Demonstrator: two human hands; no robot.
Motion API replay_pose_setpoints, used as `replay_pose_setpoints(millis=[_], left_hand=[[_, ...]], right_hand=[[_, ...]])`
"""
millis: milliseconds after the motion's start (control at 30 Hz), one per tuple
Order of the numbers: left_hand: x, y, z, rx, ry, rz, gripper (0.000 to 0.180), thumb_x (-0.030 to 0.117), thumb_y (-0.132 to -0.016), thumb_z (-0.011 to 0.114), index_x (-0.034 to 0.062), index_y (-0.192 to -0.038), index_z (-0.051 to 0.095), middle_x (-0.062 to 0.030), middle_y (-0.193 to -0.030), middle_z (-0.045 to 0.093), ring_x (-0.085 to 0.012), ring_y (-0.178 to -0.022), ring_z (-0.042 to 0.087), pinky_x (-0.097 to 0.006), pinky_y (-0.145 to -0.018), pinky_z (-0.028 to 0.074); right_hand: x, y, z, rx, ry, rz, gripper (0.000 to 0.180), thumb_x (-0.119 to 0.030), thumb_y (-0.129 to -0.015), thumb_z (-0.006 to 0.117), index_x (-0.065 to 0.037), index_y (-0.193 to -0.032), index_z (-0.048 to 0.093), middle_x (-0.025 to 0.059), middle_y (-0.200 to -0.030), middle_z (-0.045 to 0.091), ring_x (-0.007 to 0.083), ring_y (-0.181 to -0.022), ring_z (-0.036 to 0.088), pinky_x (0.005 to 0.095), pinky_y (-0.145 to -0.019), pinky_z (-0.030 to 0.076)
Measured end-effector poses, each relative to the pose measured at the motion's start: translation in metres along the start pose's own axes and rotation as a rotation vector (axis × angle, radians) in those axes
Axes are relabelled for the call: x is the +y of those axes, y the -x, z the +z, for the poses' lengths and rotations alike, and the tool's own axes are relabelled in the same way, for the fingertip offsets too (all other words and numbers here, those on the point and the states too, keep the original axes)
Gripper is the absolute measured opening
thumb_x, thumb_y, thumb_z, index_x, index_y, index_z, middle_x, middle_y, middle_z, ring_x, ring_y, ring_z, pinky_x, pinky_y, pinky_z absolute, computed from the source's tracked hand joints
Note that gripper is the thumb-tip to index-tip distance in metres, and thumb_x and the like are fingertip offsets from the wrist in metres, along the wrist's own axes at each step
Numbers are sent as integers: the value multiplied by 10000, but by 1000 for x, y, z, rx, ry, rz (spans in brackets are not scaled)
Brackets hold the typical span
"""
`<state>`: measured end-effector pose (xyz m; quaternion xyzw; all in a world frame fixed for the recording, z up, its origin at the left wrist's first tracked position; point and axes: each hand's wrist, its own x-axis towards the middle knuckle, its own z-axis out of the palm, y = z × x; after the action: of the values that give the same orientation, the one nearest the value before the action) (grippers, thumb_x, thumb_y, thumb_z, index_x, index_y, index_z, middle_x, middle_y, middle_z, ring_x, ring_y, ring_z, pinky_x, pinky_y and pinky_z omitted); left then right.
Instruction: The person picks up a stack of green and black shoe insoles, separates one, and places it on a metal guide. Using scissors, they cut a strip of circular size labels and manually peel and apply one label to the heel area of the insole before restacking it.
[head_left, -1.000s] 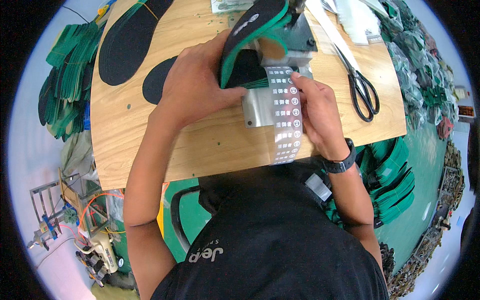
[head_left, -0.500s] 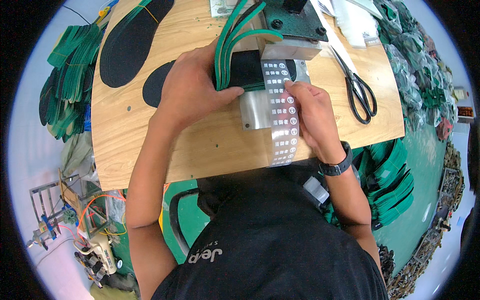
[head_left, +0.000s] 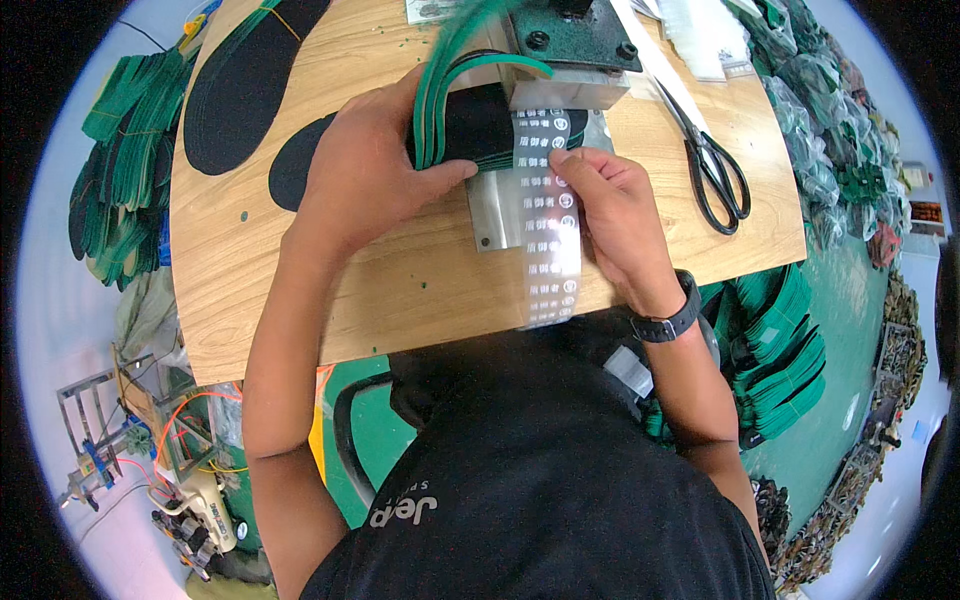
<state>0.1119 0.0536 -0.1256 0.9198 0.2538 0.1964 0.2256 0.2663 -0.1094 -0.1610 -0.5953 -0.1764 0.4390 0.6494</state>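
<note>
I'm looking down at a pale wood-grain table [head_left: 400, 300] whose edges bow in my lens; green floor [head_left: 838, 350] spreads to the right, with clear plastic bags [head_left: 800, 85] heaped along the far right. A bundle of green insoles [head_left: 782, 350] sits beside the table at near right, and another pile [head_left: 125, 150] stands off its left side. On the top I have a banded stack of black insoles [head_left: 245, 90] at far left and black-handled scissors [head_left: 703, 142] at right, blades pointing far and left.

The insoles being worked [head_left: 465, 125] are at the table's middle, in front of a metal press [head_left: 585, 55] and over a steel plate [head_left: 495, 220]. Their long axis runs left to right; the upper ones bend upward, tips curling right toward the press. A clear printed strip [head_left: 548, 240] crosses their right part, its long axis running from the press block to the near table edge.

My left hand [head_left: 365, 165] backs the bent insoles, thumb stretched right along the near edge; its fingertips are hidden, so I can't tell how they close. My right hand [head_left: 612, 200] pinches the strip's right edge between thumb and forefinger.
</note>
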Motion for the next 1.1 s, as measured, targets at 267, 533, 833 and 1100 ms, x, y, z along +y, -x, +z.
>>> replay_pose_setpoints(millis=[267,533,833,1100], left_hand=[[-7,-4,-7,117,301,-82,385,147,-737,659,49,-1107,620,-86,-702,615,-175,-643,580,-301,-646,478],[-24,-5,-9,372,718,-203,144,114,-742,603,-8,-816,625,-4,-709,599,-75,-655,517,-253,-626,442],[-21,0,-6,273,582,-202,181,158,-754,607,0,-839,638,-13,-668,591,-79,-640,512,-254,-621,440],[-12,-3,3,115,157,64,573,227,-674,721,106,-1211,561,-124,-879,661,-284,-785,635,-365,-754,507]], right_hand=[[-10,0,-18,178,-151,-57,170,-126,-927,562,21,-860,613,71,-762,651,96,-619,608,222,-555,497],[-8,-7,-1,-20,30,83,203,-161,-926,582,5,-816,620,46,-682,631,75,-489,560,198,-431,440],[-9,-6,2,1,-4,89,202,-162,-925,585,6,-820,620,42,-678,634,74,-492,568,193,-433,443],[-9,-4,8,69,44,97,216,-192,-923,593,-8,-812,617,29,-648,618,67,-482,551,186,-430,432]])
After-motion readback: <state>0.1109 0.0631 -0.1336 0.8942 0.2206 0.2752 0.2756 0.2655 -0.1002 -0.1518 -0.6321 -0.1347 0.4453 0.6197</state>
